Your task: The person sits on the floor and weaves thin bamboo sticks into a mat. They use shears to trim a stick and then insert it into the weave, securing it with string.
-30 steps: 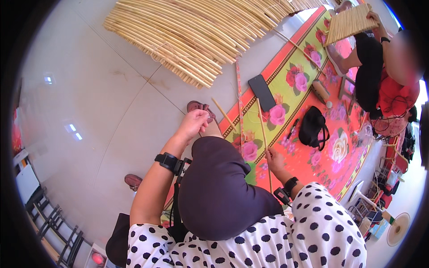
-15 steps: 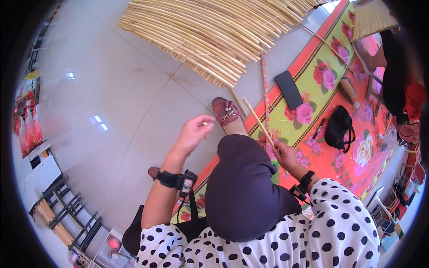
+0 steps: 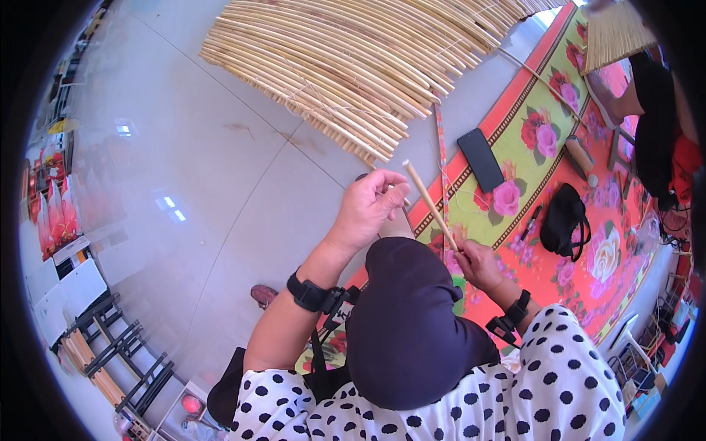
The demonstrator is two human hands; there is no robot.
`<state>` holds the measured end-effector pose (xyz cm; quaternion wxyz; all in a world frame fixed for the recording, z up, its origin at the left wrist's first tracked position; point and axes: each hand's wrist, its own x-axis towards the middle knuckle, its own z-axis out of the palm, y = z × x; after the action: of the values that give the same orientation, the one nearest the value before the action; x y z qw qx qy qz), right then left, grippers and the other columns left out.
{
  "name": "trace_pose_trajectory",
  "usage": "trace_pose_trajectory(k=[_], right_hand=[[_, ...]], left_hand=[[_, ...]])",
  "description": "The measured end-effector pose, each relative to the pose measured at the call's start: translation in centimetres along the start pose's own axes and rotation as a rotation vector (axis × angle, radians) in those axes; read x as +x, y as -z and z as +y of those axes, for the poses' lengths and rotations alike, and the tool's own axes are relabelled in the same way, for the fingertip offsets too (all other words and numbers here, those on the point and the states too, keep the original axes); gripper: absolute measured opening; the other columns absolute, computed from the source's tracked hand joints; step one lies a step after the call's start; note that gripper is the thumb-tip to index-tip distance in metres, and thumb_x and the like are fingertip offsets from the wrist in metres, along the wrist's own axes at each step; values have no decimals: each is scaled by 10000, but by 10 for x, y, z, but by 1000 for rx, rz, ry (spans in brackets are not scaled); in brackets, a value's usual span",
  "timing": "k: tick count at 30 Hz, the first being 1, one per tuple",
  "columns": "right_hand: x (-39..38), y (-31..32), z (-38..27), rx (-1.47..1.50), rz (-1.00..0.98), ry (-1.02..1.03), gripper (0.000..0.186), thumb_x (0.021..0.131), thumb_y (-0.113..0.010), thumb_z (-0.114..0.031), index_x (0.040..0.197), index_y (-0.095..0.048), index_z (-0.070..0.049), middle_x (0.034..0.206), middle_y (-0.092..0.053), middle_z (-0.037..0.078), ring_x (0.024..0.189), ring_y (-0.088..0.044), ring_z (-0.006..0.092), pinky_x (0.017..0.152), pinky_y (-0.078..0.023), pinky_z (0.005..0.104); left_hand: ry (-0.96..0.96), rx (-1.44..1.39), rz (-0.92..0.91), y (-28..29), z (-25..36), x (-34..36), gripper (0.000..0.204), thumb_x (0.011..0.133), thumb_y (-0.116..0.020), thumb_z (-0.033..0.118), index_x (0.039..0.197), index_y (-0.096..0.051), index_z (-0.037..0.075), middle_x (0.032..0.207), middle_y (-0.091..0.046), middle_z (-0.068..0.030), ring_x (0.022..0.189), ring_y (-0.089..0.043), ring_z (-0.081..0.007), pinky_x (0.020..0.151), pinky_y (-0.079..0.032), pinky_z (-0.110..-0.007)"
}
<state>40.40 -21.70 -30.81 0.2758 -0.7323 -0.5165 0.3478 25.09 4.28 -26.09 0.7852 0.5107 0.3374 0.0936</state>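
My right hand [image 3: 482, 266] grips the lower end of a short pale reed stalk [image 3: 429, 200], which slants up and to the left. Close to the stalk's upper end is my left hand [image 3: 369, 208], its fingers curled together; what they pinch, if anything, is too small to name. Beyond both hands lies a mat of reed stalks [image 3: 331, 70], laid side by side and bound with thin thread [image 3: 312, 103]. Its nearest corner is just above my left hand. My raised knee in dark cloth [image 3: 412, 316] is between my forearms.
A flowered floor mat [image 3: 548, 158] spreads to the right, holding a black phone [image 3: 480, 160], a pen [image 3: 531, 220], a black cloth item [image 3: 565, 223] and a wooden-handled tool [image 3: 579, 156]. Another person's dark-clothed leg [image 3: 654, 132] is at the far right. Folded stools [image 3: 118, 353] stand left.
My left hand has moved right and slightly down, toward the stalk, and now covers most of my shoe. My right hand still holds the stalk, with little movement.
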Motion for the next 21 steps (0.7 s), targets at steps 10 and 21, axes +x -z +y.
trace_pose_trajectory(k=[10,21], right_hand=[[33,36,-4,-50,188,35,181,820,-701,-53,990,-651,-20,715,-614,107,586,-617,257,533,-483,342],[45,113,-18,-196,143,31,139,793,-709,-38,929,-686,-30,652,-603,116,558,-610,257,505,-458,351]], left_hand=[[29,-47,255,23,-21,10,271,987,-574,287,991,-597,17,734,-587,-2,588,-508,-44,543,-420,-187],[42,-197,247,32,-10,26,336,965,-604,362,879,-591,38,732,-582,-14,599,-508,-63,577,-431,-202]])
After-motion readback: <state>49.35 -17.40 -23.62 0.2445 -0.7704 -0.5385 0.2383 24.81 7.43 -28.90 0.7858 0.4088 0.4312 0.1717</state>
